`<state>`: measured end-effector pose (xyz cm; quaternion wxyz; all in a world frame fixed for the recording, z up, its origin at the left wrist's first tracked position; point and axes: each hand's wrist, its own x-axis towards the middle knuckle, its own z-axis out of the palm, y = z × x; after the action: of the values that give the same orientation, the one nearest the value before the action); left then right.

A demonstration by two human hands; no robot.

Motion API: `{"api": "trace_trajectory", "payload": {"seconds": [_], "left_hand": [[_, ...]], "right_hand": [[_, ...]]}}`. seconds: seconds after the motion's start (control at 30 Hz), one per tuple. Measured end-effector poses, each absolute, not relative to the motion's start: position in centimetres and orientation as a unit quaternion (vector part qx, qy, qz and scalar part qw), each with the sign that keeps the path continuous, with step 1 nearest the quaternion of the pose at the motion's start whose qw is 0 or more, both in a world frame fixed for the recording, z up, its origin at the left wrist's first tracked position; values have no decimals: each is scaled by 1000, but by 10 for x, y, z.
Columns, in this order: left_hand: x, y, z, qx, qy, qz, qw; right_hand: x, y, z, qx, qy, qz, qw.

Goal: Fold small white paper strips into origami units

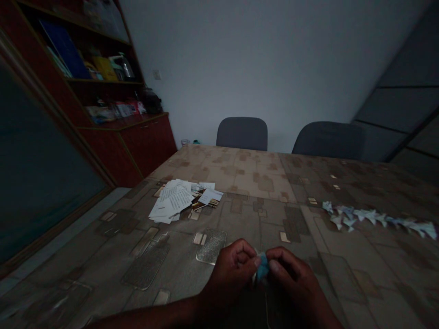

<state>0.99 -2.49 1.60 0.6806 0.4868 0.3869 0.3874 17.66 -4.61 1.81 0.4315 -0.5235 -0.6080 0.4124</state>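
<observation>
Between my two hands, near the front edge of the table, is a small piece of folded paper (262,268), blue with a pale edge. My left hand (236,265) pinches its left side between thumb and fingers. On the other side, my right hand (290,269) grips it with thumb and forefinger. Part of the paper is covered by my fingertips, and its full shape is too small and dim to make out. Off to the right, several small folded paper pieces (373,216), whitish and pointed, lie in a row on the table.
A pile of printed paper sheets (171,201) lies left of centre on the patterned tablecloth (240,214). Two grey chairs (242,132) stand at the far side, before a pale wall. A red-brown cabinet (147,141) with loaded shelves is at the left.
</observation>
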Motion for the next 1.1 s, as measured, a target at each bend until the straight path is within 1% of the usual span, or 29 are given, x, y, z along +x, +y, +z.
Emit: {"api": "trace_trajectory", "payload": {"seconds": [0.1, 0.17, 0.23, 0.3, 0.37, 0.6, 0.67, 0.8, 0.97, 1.03, 1.1], "left_hand": [[10, -27, 17, 516, 406, 379, 652], [11, -28, 17, 535, 415, 366, 638], [11, -29, 17, 551, 420, 360, 625], [11, -28, 18, 564, 427, 358, 609], [11, -27, 20, 570, 435, 355, 600], [11, -23, 24, 536, 443, 384, 607], [11, -23, 22, 530, 437, 396, 610], [10, -23, 22, 545, 426, 399, 602], [11, -22, 25, 598, 454, 393, 531], [12, -21, 23, 601, 471, 385, 519], [12, -20, 19, 585, 469, 382, 540]], "right_hand": [[174, -47, 20, -543, -668, 281, 424], [174, -49, 19, -546, -699, 217, 408], [175, -50, 17, -545, -718, 167, 400], [175, -52, 16, -537, -727, 148, 401], [175, -52, 17, -525, -731, 171, 401], [175, -48, 20, -547, -650, 330, 411], [174, -48, 19, -548, -644, 340, 413], [173, -49, 20, -555, -654, 308, 411], [174, -52, 16, -549, -672, 295, 399], [175, -51, 14, -542, -668, 315, 401], [175, -50, 13, -536, -651, 352, 405]]}}
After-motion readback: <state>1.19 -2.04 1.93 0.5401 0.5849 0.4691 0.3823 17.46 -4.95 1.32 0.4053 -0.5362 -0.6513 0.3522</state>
